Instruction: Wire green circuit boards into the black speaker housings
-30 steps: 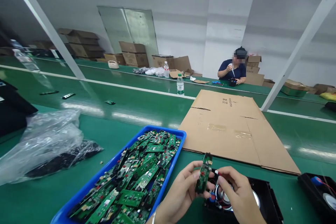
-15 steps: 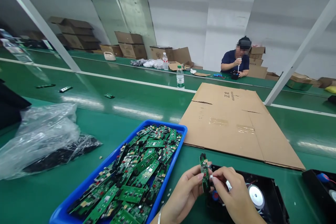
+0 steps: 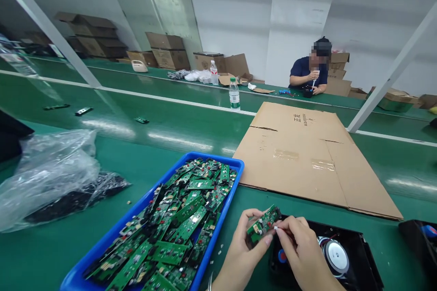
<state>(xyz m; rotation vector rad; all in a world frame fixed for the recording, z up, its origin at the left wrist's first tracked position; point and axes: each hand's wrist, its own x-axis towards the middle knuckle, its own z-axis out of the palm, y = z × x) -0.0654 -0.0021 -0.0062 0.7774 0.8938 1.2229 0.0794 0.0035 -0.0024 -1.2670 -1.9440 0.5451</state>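
A green circuit board [image 3: 262,225] is gripped between the thumb and fingers of my left hand [image 3: 244,248], its component side tilted up. Close beside its right edge, my right hand [image 3: 300,248] pinches a small white connector [image 3: 276,228]. Below both hands lies a black housing [image 3: 358,254] with a round silver speaker [image 3: 336,256] and a blue and red part [image 3: 282,256], partly hidden by my right hand. Left of my hands stands a blue tray [image 3: 218,227] heaped with similar green boards [image 3: 189,227].
A flat cardboard sheet [image 3: 307,159] lies beyond the housing. Another black housing [image 3: 418,245] sits at the right edge. Plastic bags [image 3: 61,168] lie at left, and a bottle [image 3: 234,94] stands ahead. Across the benches a person [image 3: 310,70] sits holding a white object.
My left hand has turned the board from nearly upright to a slant, with its components now facing up. My right hand keeps its pinch beside the board. The view has shifted slightly.
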